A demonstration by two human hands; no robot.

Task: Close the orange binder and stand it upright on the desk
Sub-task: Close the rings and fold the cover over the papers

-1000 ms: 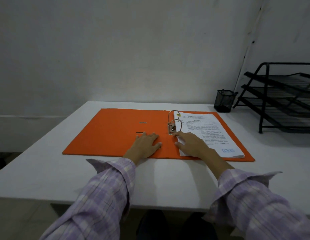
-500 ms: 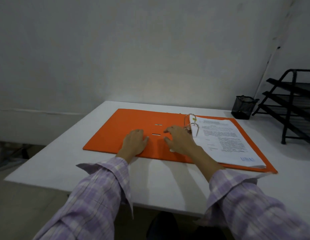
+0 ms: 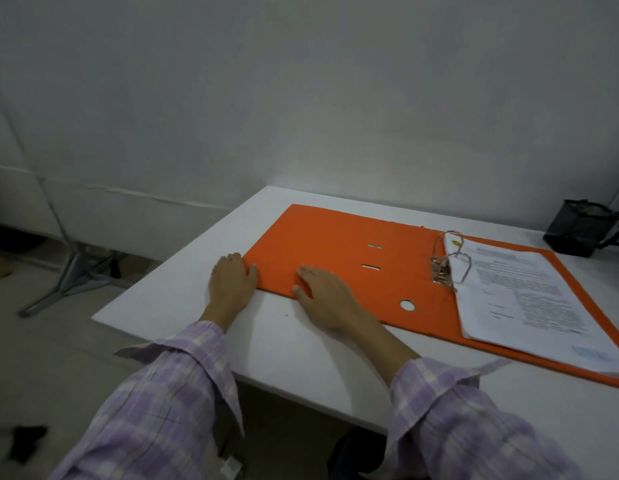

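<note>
Orange card fills the middle of the scene: the orange binder (image 3: pixel 335 251) lies flat and fully open on the white tabletop (image 3: pixel 183 296), its left cover spread toward the near-left corner, the metal ring mechanism (image 3: pixel 446 265) standing at the spine, and a stack of printed papers (image 3: pixel 522 296) resting on the right cover. The left hand (image 3: pixel 232 282) lies flat with fingers extended at the outer left edge of the open cover, its fingertips touching or just overlapping that edge; whether any finger has got under the card cannot be told. The right hand (image 3: pixel 322 292) is also open and flat, palm down across the near edge of the same cover, gripping nothing. A black mesh pen cup (image 3: pixel 578 233) stands well apart at the far right. The step in hand looks like the start of closing: both hands are placed at the free cover, which has not yet lifted. The next move, as I judge it, calls for a finger to slip beneath the left edge, then for the cover to swing up and over the rings onto the papers. The arches should be shut first so the sheets do not catch. Only after that can the binder be gripped by both covers and tipped upright.
</note>
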